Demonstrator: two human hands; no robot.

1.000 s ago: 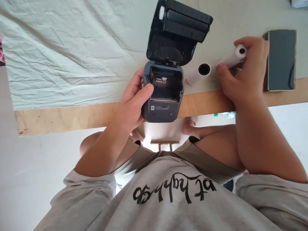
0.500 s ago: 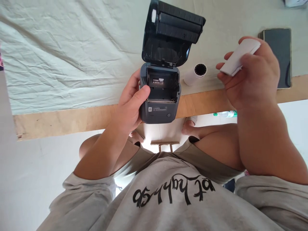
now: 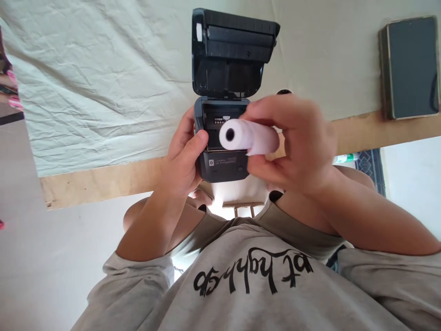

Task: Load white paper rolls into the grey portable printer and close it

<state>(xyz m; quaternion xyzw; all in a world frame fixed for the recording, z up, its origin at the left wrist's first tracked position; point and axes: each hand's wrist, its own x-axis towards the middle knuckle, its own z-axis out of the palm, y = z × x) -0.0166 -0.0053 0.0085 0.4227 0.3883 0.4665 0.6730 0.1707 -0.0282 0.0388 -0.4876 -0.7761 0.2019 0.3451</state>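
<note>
One paper roll (image 3: 248,136) over open printer (image 3: 222,138)

White paper roll (image 3: 248,137), dark-grey printer (image 3: 223,162)

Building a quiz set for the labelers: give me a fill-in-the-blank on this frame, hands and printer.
1. The lid of the small printer stands ____.
2. The right hand holds a white ____ over the printer's bay.
3. The ____ hand grips the printer's side.
4. On the cloth at the far right lies a dark ____.

Missing words: open; paper roll; left; phone.
</note>
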